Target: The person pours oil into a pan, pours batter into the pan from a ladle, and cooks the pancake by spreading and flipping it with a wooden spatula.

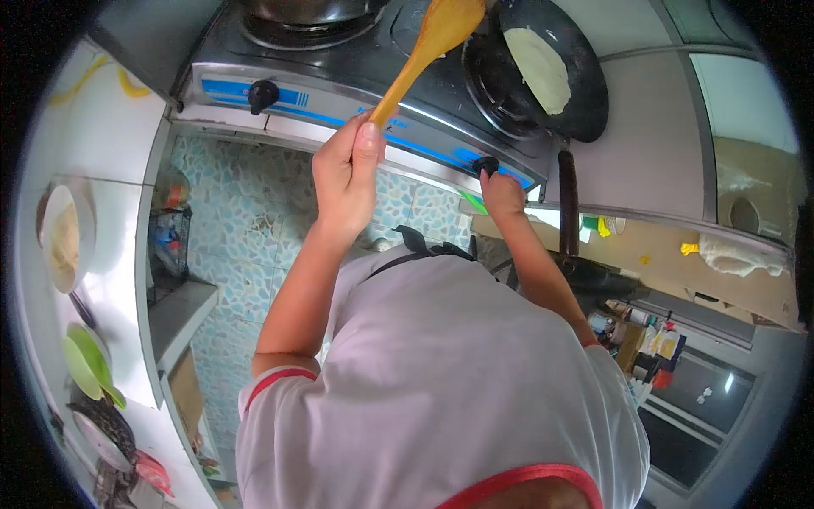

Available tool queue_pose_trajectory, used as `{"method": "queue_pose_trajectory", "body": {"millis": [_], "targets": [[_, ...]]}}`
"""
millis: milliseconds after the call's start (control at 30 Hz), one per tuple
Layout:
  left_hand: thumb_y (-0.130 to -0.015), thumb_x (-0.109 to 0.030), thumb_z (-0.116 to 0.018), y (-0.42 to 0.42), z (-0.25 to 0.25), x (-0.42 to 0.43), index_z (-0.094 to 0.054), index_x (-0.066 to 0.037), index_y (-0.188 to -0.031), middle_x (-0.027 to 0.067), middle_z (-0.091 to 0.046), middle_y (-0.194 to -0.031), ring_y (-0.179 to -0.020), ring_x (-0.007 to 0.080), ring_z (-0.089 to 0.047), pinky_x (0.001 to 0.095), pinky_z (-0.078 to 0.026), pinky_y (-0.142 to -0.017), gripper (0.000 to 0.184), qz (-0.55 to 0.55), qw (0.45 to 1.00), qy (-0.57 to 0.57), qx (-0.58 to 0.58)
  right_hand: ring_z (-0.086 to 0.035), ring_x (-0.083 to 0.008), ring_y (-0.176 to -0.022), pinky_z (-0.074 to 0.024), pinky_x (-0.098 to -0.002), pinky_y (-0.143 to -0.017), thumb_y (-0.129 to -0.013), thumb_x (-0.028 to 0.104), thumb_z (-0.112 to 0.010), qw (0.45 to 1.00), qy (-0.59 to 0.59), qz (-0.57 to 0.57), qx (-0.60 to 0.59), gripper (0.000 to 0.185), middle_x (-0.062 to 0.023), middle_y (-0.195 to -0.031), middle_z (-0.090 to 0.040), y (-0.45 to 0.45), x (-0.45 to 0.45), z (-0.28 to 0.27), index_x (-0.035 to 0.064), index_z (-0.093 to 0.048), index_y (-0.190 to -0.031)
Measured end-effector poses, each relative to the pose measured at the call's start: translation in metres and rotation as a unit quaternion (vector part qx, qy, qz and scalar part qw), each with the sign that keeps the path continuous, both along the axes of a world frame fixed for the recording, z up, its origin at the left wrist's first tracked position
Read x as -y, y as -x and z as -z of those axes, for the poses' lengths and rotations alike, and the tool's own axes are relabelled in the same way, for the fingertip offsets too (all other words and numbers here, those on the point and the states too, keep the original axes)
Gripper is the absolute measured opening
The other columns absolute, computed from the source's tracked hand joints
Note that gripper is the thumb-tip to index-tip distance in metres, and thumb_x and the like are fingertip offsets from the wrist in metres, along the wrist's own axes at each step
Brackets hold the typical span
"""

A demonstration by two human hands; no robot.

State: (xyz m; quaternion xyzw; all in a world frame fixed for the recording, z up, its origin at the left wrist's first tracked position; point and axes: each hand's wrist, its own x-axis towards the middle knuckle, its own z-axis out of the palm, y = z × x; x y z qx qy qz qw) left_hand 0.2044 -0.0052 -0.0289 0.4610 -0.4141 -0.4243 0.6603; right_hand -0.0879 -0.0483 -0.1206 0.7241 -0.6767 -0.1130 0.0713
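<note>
My left hand point(349, 170) is closed around the handle of a wooden spatula point(434, 41), whose broad end points up and right over the stove. With pinched fingers, my right hand point(500, 193) grips a black stove knob point(485, 165) at the right of the front panel. Above that knob, a black frying pan point(587, 102) rests over the right burner, its dark handle pointing toward me. A pale, flat piece of dough point(539, 69) lies in the pan, folded or half-round in shape.
A metal pot point(314, 10) stands on the left burner, above another knob point(263, 96). On the left counter point(127, 280) are a white bowl point(68, 237) with pale contents, a green bowl point(85, 360) and a red bag point(153, 472). A white cloth point(738, 254) lies at right.
</note>
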Motion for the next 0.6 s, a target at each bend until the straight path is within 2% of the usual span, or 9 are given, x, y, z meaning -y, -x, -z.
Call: {"method": "queue_pose_trajectory", "body": {"millis": [267,533,600], "targets": [[-0.093,-0.027,-0.040,-0.009,0.007,0.003,-0.058,0.001,-0.105,-0.0016,-0.041,-0.062,-0.057,0.0053,-0.037,0.0196,-0.033,-0.052,0.036,-0.025,0.998,0.014,-0.057,-0.061,-0.0328,-0.065,-0.0497,-0.0420,-0.061,-0.087,0.040,-0.040,0.998,-0.034,0.038,-0.023,0.046,-0.0186,-0.067,-0.061,0.005,0.005,0.006,0.0036,-0.061,-0.066],[-0.093,-0.026,-0.039,-0.011,0.006,0.005,-0.058,0.001,-0.104,-0.0010,-0.043,-0.063,-0.057,0.0056,-0.039,0.0197,-0.034,-0.054,0.035,-0.016,1.000,-0.008,-0.019,-0.061,-0.0338,-0.068,-0.0494,-0.0422,-0.063,-0.086,0.041,-0.041,0.998,-0.044,0.036,-0.009,0.048,-0.0192,-0.068,-0.061,0.004,0.006,0.003,0.0029,-0.061,-0.065],[-0.093,-0.025,-0.038,-0.009,0.005,0.007,-0.058,0.001,-0.104,-0.0006,-0.044,-0.063,-0.058,0.0060,-0.039,0.0200,-0.034,-0.054,0.034,-0.010,1.000,-0.010,-0.020,-0.061,-0.0346,-0.070,-0.0488,-0.0429,-0.064,-0.085,0.045,-0.043,0.997,-0.057,0.055,0.009,0.051,-0.0201,-0.070,-0.061,0.004,0.006,0.000,0.0016,-0.061,-0.066]]}}
